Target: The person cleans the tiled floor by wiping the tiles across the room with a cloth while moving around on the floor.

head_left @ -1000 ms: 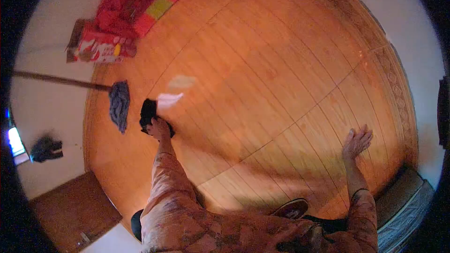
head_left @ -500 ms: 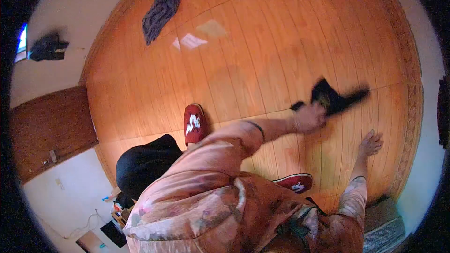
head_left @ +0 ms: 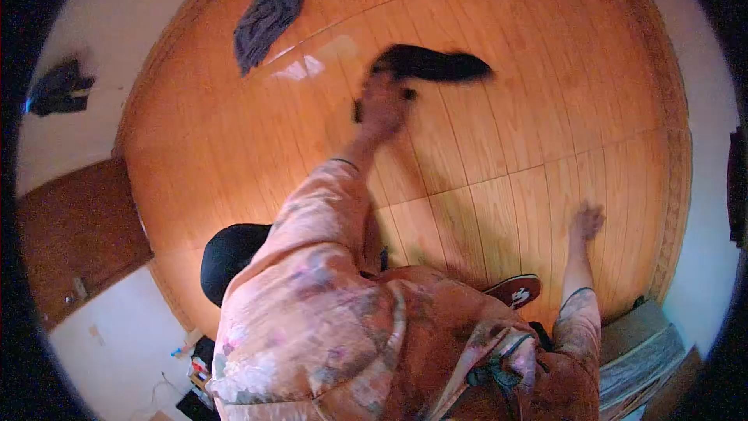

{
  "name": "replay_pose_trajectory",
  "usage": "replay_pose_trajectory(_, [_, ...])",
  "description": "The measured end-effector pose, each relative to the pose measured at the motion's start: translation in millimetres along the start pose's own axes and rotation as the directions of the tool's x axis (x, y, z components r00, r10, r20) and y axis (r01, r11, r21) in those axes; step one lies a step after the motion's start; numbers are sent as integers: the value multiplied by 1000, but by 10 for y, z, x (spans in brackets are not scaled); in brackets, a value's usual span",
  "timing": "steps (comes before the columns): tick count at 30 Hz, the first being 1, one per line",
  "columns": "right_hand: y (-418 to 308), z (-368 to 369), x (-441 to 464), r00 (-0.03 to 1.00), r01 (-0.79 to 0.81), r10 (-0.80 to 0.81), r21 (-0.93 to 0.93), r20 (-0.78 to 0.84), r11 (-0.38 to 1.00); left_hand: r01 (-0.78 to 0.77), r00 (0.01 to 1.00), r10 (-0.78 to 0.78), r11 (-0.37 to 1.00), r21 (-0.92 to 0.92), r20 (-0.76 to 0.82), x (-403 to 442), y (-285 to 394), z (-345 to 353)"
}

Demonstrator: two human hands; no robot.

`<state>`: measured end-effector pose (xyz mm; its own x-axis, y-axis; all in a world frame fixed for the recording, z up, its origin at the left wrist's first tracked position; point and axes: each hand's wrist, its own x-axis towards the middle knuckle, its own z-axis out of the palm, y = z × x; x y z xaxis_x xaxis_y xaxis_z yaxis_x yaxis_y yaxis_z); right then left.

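Note:
My left hand is closed on a long black thing, reaching forward over the wooden floor. Motion blurs the thing, so its kind does not show; it sticks out to the right of the hand, and small dark bits show beside the fingers and wrist. Off to the right, my right hand hangs above the floor with nothing in it, its fingers loosely curled and slightly blurred. Below it, part of a red slipper with a white mark shows beside my patterned clothing.
A grey mop head on a stick rests on the floor at the far left. A rounded black object stands left of my body. A brown door is at the left, and a grey box-like thing at the lower right.
My left hand has swung left and forward with the black thing. My right hand has shifted slightly left and up, its fingers less spread. My left arm now hides the left slipper.

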<state>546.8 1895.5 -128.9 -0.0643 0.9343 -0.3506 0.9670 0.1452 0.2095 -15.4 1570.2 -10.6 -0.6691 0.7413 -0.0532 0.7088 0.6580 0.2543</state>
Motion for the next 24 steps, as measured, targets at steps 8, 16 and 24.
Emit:
replay_pose_trajectory(8, [-603,-727,-957,992,116,-122,159,30,980,589,800,-573,806,51,-177,272,-2028,-76])
replay_pose_trajectory(16, [-659,-680,-1137,991,123,-110,192,-77,974,-160,839,-12,950,-269,-544,720,-386,225])
replay_pose_trajectory(24, [-1119,-416,-1536,995,-97,96,35,30,995,-688,584,808,544,-481,79,-1128,2003,731])
